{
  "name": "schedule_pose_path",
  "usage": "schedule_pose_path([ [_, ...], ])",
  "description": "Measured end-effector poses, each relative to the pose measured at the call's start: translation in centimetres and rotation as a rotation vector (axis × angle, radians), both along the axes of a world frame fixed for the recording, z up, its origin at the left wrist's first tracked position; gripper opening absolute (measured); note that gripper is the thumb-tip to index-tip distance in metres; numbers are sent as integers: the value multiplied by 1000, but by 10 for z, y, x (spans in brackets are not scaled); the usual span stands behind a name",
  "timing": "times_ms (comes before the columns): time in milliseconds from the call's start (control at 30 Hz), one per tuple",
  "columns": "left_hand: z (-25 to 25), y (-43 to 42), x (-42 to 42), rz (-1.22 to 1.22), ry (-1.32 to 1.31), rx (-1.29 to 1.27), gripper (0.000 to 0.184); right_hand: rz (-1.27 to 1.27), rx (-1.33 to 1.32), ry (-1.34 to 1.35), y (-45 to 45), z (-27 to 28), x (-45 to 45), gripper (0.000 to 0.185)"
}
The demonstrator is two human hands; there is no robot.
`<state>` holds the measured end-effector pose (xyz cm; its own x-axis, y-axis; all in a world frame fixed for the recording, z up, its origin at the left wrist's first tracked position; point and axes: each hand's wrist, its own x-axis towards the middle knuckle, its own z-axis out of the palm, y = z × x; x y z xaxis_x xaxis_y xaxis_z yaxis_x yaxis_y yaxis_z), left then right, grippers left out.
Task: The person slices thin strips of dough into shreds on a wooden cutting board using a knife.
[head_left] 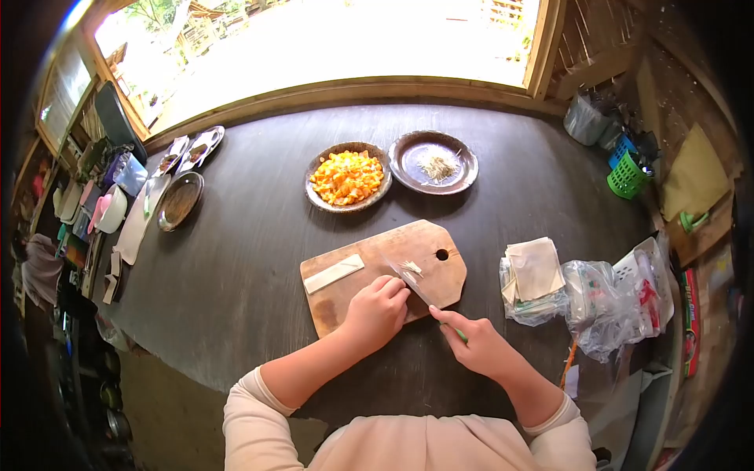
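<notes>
Gripping a green-handled kitchen knife (pixel 419 293) in the right hand (pixel 473 343) by the wooden cutting board (pixel 440 243) at four o'clock; curling the left hand (pixel 377 310), apart, at six, cannot tell around what; with pale slivers (pixel 412 269) near two, flat white strip (pixel 334 273) at nine.

The right hand (pixel 469 343) grips a slim knife with a green handle (pixel 420 293), its blade slanting over a pale wooden cutting board with a round hole (pixel 444 284); the left hand (pixel 378 308) rests on the board with bent fingers close beside the blade, whatever lies under them hidden; a flat, off-white rectangular strip (pixel 334 274) lies at the board's left, thin pale slivers (pixel 411 269) just beyond the blade; farther back, a dark round bowl (pixel 345 209) heaped with orange chunks (pixel 347 177) stands beside a brown round plate (pixel 408 161) bearing a small pile of pale shreds (pixel 438 167).
</notes>
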<state>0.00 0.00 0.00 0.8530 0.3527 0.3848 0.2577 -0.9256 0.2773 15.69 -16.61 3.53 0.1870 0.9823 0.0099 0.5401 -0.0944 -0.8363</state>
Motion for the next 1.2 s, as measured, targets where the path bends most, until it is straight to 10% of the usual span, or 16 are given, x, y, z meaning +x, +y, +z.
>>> schedule_pose_path([
  [1200,2,-5,2,14,-36,14,15,-21,-31,61,-1,4,0,37],
])
